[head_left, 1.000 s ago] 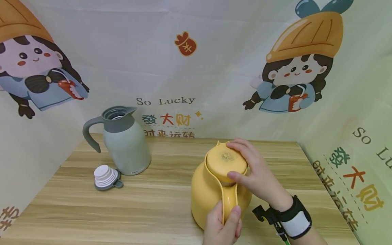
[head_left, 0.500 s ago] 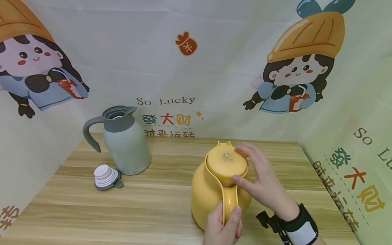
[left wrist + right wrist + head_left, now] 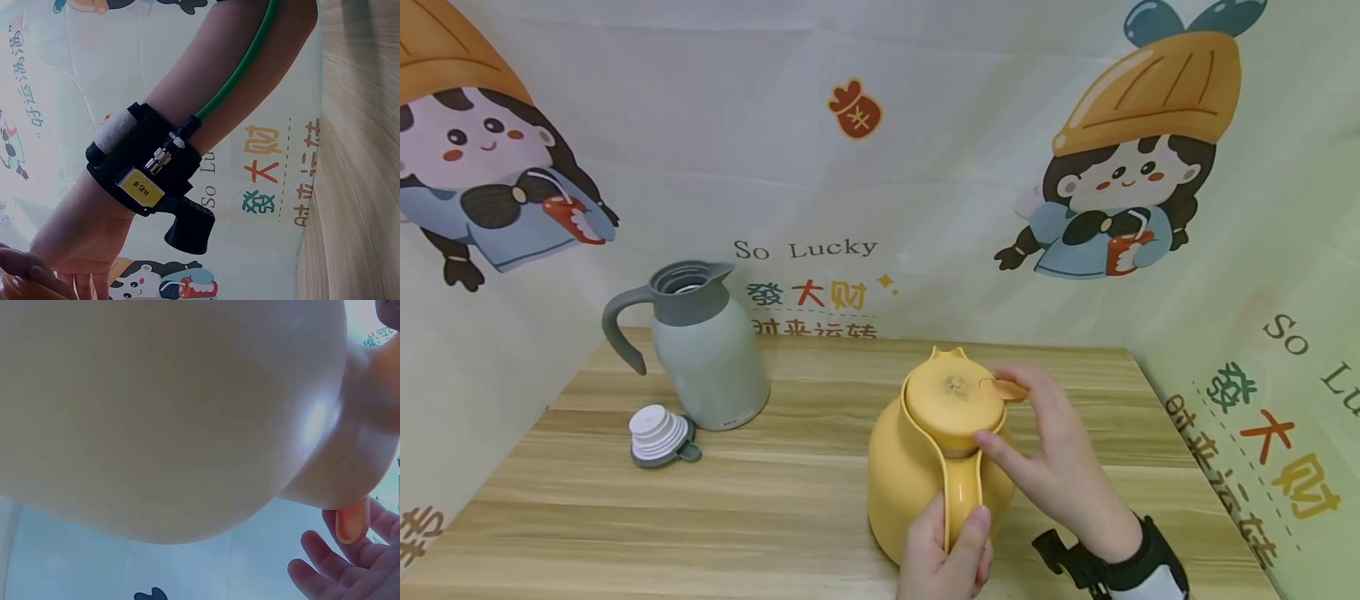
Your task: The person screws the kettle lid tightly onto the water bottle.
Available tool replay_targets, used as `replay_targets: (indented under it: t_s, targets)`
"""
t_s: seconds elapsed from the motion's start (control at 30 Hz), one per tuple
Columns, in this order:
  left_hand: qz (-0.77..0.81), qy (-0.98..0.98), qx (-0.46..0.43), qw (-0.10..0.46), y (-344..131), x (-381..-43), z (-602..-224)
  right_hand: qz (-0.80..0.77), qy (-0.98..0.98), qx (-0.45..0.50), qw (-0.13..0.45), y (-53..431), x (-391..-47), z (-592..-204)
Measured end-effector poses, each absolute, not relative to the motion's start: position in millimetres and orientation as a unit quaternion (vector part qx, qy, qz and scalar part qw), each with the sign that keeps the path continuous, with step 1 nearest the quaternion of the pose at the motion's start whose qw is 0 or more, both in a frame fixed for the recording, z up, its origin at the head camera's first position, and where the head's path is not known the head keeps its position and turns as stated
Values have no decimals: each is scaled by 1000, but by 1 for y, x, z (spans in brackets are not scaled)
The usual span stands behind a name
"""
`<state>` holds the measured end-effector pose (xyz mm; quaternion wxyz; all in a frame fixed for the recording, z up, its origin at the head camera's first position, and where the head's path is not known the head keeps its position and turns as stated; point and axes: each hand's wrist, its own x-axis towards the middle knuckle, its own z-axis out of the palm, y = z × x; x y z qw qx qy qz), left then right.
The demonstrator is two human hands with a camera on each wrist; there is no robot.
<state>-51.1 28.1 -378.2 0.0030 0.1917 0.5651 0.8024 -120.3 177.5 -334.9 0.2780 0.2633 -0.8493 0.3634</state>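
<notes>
A yellow insulated jug [image 3: 898,487] stands upright on the table, its spout facing away. My left hand [image 3: 942,552] grips the handle [image 3: 962,492] from the near side. The round yellow lid [image 3: 951,408] sits in the jug's mouth. My right hand [image 3: 1063,462] holds the lid, thumb on its near edge and index finger at the tab [image 3: 1006,389] that sticks out to the right. In the right wrist view the jug's body [image 3: 169,419] fills most of the picture, with fingers [image 3: 325,556] around the orange-looking tab.
A grey-green insulated jug [image 3: 711,358] stands at the back left with its mouth uncovered. Before it lies its stopper [image 3: 661,433], white threaded side up. A printed cloth [image 3: 940,208] hangs behind the wooden table [image 3: 752,517] and along its sides.
My right hand has shifted right and toward me around the lid, and the lid's tab has come into view on the right. My left hand and the jug have stayed put.
</notes>
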Motion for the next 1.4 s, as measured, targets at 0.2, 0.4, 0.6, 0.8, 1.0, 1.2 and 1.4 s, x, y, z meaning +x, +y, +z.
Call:
replay_targets:
  t_s: [0.2, 0.4, 0.6, 0.8, 1.0, 1.2, 1.4]
  targets:
    - [801, 568, 189, -1, 29, -51, -378, 369, -843, 259, 294, 178, -118, -338]
    - [797, 573, 190, -5, 29, -51, -379, 374, -832, 261, 316, 177, -117, -339]
    - [798, 570, 197, -9, 29, -52, -379, 378, -833, 253, 316, 176, -116, -339]
    - [800, 566, 200, -12, 30, -52, -379, 383, -833, 242, 316, 175, -116, -339]
    - [800, 570, 188, 1, 29, -51, -377, 401, -828, 221, 323, 172, -114, -338]
    - [800, 573, 181, 6, 29, -51, -377, 431, -818, 205, 320, 168, -113, -337]
    - [799, 577, 170, 17, 28, -51, -375, 451, -815, 196, 305, 164, -113, -338]
